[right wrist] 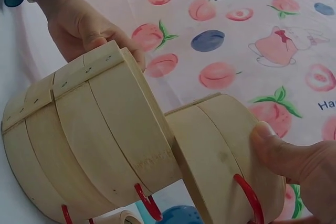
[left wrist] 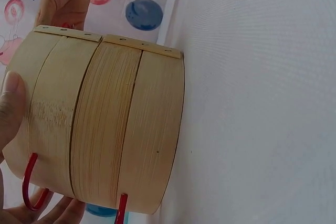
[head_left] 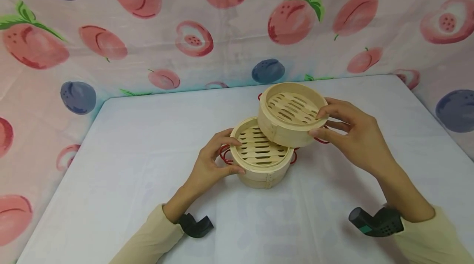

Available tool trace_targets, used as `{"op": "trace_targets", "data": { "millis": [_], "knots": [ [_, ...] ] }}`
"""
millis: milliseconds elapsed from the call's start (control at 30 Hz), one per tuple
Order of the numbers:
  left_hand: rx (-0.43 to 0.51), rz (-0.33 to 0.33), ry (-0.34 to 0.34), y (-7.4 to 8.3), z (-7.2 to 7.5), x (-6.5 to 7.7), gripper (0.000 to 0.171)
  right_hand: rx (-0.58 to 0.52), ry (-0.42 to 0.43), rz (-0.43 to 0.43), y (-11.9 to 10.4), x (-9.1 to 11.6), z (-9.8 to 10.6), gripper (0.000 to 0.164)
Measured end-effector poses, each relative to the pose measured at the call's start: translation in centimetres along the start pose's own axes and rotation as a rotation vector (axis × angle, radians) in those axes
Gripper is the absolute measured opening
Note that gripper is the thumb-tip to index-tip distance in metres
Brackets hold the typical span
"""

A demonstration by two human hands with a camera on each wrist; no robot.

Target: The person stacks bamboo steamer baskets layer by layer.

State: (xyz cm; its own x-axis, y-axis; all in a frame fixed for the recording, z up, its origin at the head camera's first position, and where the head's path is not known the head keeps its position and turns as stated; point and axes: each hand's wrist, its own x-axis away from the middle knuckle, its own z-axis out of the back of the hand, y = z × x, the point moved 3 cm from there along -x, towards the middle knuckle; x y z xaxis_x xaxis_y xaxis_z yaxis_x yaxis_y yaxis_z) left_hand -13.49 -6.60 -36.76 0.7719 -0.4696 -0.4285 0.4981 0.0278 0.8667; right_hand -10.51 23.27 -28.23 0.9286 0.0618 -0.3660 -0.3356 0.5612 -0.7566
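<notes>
My right hand [head_left: 357, 132] grips a round bamboo steamer basket [head_left: 285, 132] by its right side, thumb outside and fingers at the rim. That basket has a slatted floor and red loop handles. It is tilted and overlaps the back right of a lower bamboo steamer stack [head_left: 255, 177] on the table. My left hand [head_left: 212, 157] holds the stack at its left side, with thumb on the front wall and fingertips over the rim. In the left wrist view, the stack [left wrist: 105, 119] shows two red loops at different heights. The right wrist view shows the raised basket [right wrist: 218, 145] against the stack's top edge.
A white cloth [head_left: 129, 181] covers the table under the stack. Behind it hangs a pink fruit-print backdrop [head_left: 229, 50]. Each wrist wears a dark camera mount, the left one [head_left: 196, 226] low over the cloth and the right one [head_left: 377, 222] near the front right.
</notes>
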Motion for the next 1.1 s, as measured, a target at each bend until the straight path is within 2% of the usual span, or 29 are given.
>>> {"op": "trace_targets", "data": {
  "millis": [600,867,1100],
  "knots": [
    [0.016,-0.027,-0.008,0.0,0.0,0.1,0.06,-0.037,-0.088,0.05,-0.7,-0.7,-0.8,0.032],
    [0.0,-0.002,-0.003,0.1,0.0,0.1,0.054,-0.071,-0.118,0.073,-0.7,-0.7,-1.2,0.031],
    [-0.013,0.041,0.001,0.4,-0.1,0.0,0.059,-0.087,-0.145,0.087,-0.7,-0.6,-1.5,0.031]
  ]
}}
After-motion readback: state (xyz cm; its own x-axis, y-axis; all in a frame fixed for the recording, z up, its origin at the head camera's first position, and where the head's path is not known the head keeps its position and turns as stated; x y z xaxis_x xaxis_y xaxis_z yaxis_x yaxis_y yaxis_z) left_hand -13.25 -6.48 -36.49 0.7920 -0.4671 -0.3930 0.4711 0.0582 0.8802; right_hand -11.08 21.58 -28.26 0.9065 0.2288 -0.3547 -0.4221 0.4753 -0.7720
